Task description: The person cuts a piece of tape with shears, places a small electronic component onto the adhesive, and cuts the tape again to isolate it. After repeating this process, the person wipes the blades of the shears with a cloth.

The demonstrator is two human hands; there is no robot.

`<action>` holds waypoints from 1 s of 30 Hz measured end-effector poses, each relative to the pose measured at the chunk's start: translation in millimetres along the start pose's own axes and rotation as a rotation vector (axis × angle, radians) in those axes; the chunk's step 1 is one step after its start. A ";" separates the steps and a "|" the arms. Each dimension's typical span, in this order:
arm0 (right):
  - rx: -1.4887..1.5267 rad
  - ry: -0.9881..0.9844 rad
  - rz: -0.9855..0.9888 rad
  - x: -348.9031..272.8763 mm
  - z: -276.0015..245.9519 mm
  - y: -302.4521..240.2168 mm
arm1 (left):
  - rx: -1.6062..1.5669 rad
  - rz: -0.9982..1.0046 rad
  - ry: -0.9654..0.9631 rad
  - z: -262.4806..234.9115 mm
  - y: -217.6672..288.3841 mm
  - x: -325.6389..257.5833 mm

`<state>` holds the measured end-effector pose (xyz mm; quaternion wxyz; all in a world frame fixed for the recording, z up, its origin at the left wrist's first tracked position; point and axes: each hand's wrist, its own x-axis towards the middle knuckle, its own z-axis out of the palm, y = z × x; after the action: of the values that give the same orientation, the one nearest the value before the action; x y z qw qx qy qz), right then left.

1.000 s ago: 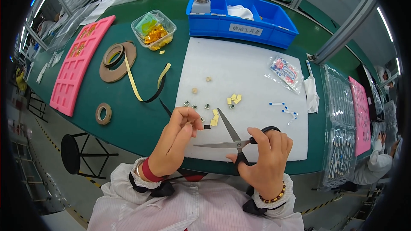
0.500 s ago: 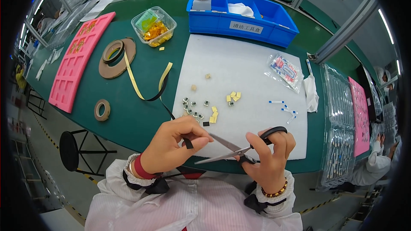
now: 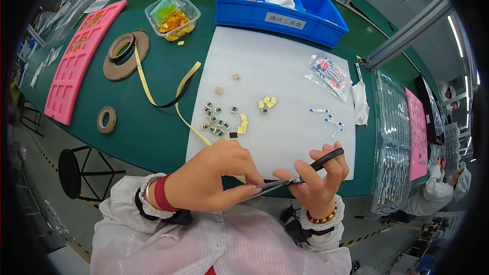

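Note:
My left hand (image 3: 216, 175) is closed in a pinch on the end of a narrow black tape strip with yellow backing (image 3: 144, 81); the pinched end is mostly hidden by the fingers. The strip curls back to a large tape roll (image 3: 141, 53) at the left. My right hand (image 3: 318, 183) grips black-handled scissors (image 3: 326, 159), their blades nearly together and pointing left at my left fingertips. Beyond the hands, on a white foam sheet (image 3: 285, 153), lie several small metal-framed square parts (image 3: 220, 122), several yellow squares (image 3: 243, 124) and one black square (image 3: 233, 135).
A blue divided bin (image 3: 249, 14) stands at the back, near a clear tub of orange and green packets (image 3: 173, 18). Pink trays (image 3: 71, 79) lie at both sides. A smaller tape roll (image 3: 106, 119), a plastic bag (image 3: 330, 75) and blue-white strips (image 3: 333, 121) are also there.
The scissor blades have swung from wide apart to nearly together, at my left fingertips. My left hand has turned over, and the strip beside it now shows yellow. The whole view has shifted slightly.

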<state>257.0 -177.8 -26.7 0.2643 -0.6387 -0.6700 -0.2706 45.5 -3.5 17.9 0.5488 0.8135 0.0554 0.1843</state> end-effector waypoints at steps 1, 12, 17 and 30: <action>0.009 -0.002 -0.009 0.5 0.7 -0.2 | 0.009 0.006 0.000 2.3 1.2 0.1; 0.077 -0.050 0.020 8.6 -1.4 -8.5 | 0.047 -0.147 -0.009 8.9 2.4 -4.1; 0.075 -0.106 0.033 15.2 -5.9 -10.5 | 0.034 -0.203 0.042 15.6 6.6 -5.3; 0.070 -0.125 0.068 16.5 -8.9 -13.5 | -0.031 -0.268 0.048 16.5 4.4 -9.8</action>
<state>242.8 -172.9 -9.1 0.2533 -0.6670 -0.6722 -0.1976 41.9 -22.6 14.1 0.5797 0.7855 0.1738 0.1297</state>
